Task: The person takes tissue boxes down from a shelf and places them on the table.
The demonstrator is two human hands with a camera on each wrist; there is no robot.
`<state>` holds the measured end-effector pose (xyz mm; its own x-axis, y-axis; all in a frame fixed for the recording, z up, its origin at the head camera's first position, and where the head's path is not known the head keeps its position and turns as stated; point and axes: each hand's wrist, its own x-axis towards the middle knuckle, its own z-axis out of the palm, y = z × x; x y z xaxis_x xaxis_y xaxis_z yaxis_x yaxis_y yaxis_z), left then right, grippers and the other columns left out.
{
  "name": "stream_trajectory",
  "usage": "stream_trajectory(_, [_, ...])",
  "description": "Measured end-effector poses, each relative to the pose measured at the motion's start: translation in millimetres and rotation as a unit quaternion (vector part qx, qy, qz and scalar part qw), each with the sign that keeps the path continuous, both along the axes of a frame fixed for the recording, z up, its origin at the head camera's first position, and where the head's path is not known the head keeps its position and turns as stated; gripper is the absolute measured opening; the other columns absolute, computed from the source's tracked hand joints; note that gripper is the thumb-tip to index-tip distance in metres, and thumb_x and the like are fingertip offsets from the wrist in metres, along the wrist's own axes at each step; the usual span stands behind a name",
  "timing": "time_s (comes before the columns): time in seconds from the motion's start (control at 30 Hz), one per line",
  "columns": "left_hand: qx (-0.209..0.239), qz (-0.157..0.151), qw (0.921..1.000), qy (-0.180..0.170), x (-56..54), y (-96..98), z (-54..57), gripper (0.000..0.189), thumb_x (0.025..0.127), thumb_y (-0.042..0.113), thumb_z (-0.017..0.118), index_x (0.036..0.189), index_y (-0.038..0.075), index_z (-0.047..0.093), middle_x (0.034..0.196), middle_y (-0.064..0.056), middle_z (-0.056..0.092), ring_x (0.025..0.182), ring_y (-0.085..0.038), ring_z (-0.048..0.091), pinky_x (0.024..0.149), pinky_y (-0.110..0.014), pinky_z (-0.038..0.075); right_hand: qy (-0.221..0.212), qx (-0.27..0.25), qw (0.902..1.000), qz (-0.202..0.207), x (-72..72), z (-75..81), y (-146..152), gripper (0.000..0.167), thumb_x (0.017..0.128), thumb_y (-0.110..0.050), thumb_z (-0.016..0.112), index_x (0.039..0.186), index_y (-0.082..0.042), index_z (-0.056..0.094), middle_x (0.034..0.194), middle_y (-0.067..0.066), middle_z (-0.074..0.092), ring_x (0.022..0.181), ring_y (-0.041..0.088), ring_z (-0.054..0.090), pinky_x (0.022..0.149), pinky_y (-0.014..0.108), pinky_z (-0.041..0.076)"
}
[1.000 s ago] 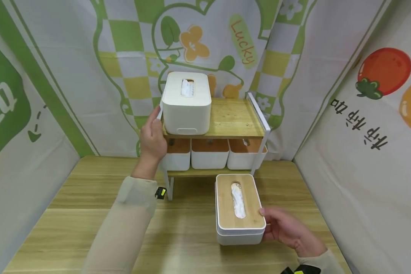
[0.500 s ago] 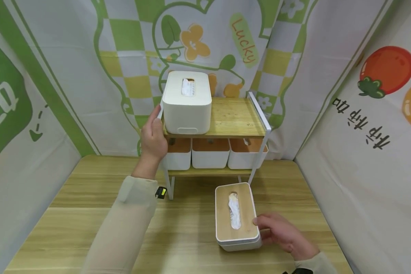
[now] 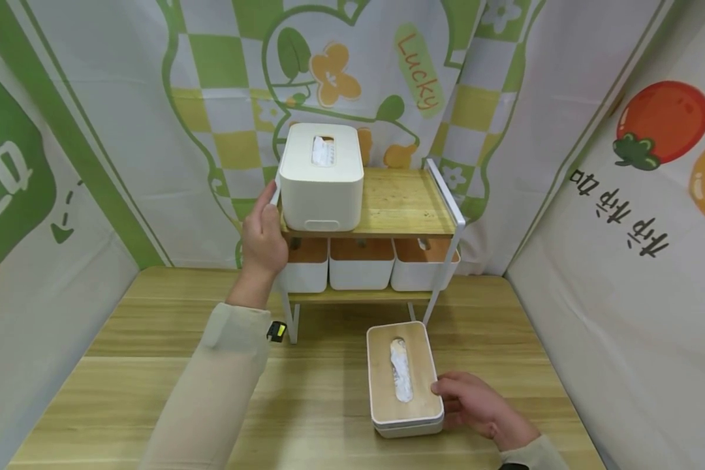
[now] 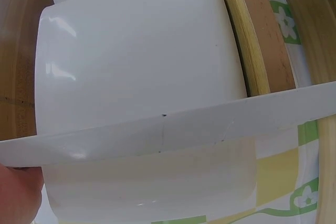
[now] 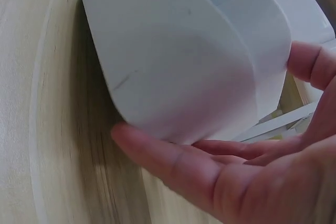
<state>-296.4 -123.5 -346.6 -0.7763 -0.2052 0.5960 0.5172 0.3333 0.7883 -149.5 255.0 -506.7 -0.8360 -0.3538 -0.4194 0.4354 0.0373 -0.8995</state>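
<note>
- The table (image 3: 123, 391) lies under it all; the carried box looks close to its wood, though contact is hard to tell, so keep it low and level.
- The rack (image 3: 408, 202) stands at the back; the left hand (image 3: 263, 238) holds its left frame, where a light, steady hold should do.
- The white tissue box (image 3: 323, 203) sits at the top shelf's left end, near those fingers: avoid nudging it.
- The wood-lidded box (image 3: 416, 395) is in front of the rack; the right hand (image 3: 476, 405) pinches its right side. A seam shows below the lid, so best support the body.
- The tissue (image 3: 401, 371) shows in the slot; keep fingers off it.
</note>
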Motion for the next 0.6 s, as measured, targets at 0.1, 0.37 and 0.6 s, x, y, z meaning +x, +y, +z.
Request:
stream_trajectory(0.1, [-0.002, 0.002, 1.0000, 0.001, 0.0, 0.2, -0.4, 0.060, 0.100, 0.031, 0.026, 0.149, 0.003, 0.044, 0.062, -0.015, 0.049, 0.118, -0.031, 0.050, 0.112, -0.036, 0.030, 0.010, 0.016, 0.9997, -0.015, 1.1, -1.6, 1.4, 0.054, 0.094, -0.014, 0.057, 0.133, 0.020, 0.039, 0.100, 0.014, 0.068, 0.092, 0.027, 0.066, 0.079, 0.047, 0.056])
stream_trajectory(0.37, [-0.008, 0.004, 0.9999, 0.012, 0.9, 0.0, 0.4, 0.059, 0.100, 0.030, 0.026, 0.149, 0.002, 0.044, 0.073, -0.021, 0.058, 0.129, -0.025, 0.047, 0.112, -0.036, 0.030, 0.081, 0.102, 0.9888, -0.072, -0.3, 0.8, -5.6, 0.059, 0.086, -0.002, 0.058, 0.135, 0.021, 0.035, 0.112, 0.021, 0.063, 0.097, 0.029, 0.064, 0.080, 0.043, 0.055])
stream_trajectory(0.6, [-0.007, -0.002, 0.9999, 0.015, 0.5, -0.6, -0.3, 0.060, 0.100, 0.031, 0.026, 0.149, 0.001, 0.044, 0.106, -0.028, 0.064, 0.134, -0.024, 0.043, 0.112, -0.035, 0.029, 0.245, 0.362, 0.8979, -0.049, 0.3, 18.3, -21.8, 0.062, 0.081, -0.012, 0.069, 0.138, 0.006, 0.051, 0.134, 0.028, 0.053, 0.121, 0.044, 0.051, 0.098, 0.058, 0.043])
